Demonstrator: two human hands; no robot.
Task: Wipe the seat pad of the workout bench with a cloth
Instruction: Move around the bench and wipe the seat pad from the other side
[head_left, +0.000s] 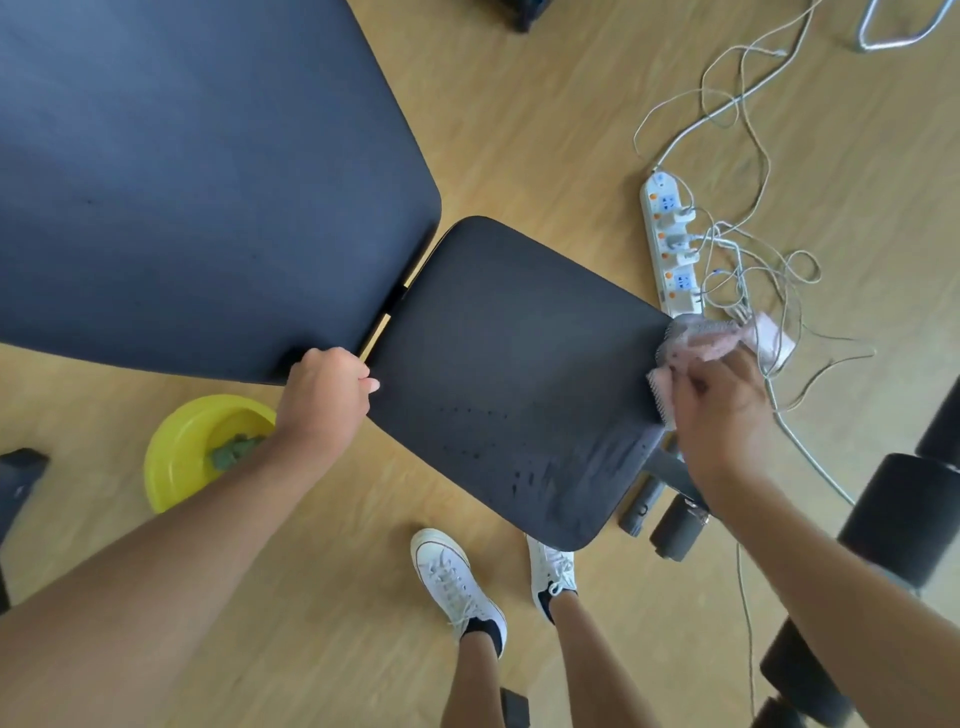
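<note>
The black seat pad (509, 364) of the workout bench lies in the middle of the view, with dark wet spots and a smeared streak near its lower right corner. My right hand (722, 415) grips a pink cloth (701, 343) at the pad's right edge, partly off the pad. My left hand (327, 395) rests closed on the pad's left corner, by the gap to the large black back pad (182, 182).
A yellow bowl (176, 457) holding a green cloth sits on the wooden floor at lower left. A white power strip (670, 244) with tangled cables lies right of the seat. Black foam rollers (904, 514) stand at right. My white shoes (457, 582) are below the seat.
</note>
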